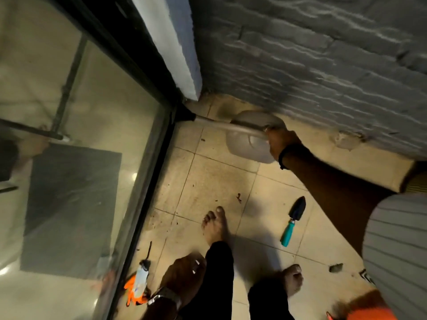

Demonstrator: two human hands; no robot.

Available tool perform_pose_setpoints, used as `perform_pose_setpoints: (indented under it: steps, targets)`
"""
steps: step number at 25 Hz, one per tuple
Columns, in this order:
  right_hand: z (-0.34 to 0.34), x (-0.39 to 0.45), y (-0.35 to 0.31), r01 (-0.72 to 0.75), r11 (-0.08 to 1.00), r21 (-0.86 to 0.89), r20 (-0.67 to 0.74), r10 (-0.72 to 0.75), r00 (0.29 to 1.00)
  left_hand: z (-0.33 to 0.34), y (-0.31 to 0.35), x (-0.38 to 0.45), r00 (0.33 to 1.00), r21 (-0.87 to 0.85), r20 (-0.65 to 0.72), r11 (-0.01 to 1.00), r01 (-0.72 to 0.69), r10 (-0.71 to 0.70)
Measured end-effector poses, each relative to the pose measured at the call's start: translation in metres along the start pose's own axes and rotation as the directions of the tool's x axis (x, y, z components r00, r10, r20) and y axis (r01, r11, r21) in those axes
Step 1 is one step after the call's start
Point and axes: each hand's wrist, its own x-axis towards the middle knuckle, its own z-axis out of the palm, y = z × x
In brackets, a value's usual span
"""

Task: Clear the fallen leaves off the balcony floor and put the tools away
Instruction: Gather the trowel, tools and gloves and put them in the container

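Observation:
My right hand (280,144) grips the end of a pale broom handle (228,127). The handle reaches left to a dark broom head (184,115), which sits in the corner where the glass door meets the brick wall. A grey dustpan (247,139) lies on the floor tiles under the handle, against the wall. My left hand (184,273) hangs low by my leg, fingers bent, holding nothing that I can see. Small bits of leaf debris (238,197) dot the beige tiles.
A hand trowel (294,219) with a teal handle lies on the tiles to the right of my bare feet. An orange and white glove (137,287) lies by the glass door's (92,135) dark frame. The grey brick wall (323,54) bounds the far side.

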Motion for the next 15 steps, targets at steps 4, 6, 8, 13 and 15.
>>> perform_pose_setpoints:
  steps: [4,6,8,13,15]
  targets:
    - [-0.009,0.028,-0.005,0.006,0.998,-0.062,-0.042,-0.009,0.999,-0.012,-0.001,0.01,1.0,-0.061,-0.015,0.998,-0.009,0.008]
    - [-0.016,0.038,-0.013,0.015,0.997,-0.073,-0.035,-0.018,0.999,-0.013,0.0,0.017,1.0,-0.077,-0.024,0.997,-0.017,0.015]
    - [-0.022,0.049,-0.023,0.057,0.99,-0.128,-0.04,-0.063,0.997,-0.011,0.002,0.022,0.999,-0.086,-0.03,0.996,-0.025,0.023]
    - [-0.035,0.07,-0.047,0.157,0.968,-0.196,0.012,-0.158,0.987,-0.01,0.011,0.027,0.999,-0.121,-0.017,0.992,-0.033,0.032]
    - [-0.039,0.076,-0.059,0.196,0.958,-0.211,0.061,-0.187,0.98,-0.011,0.011,0.028,0.999,-0.119,-0.012,0.992,-0.037,0.035]
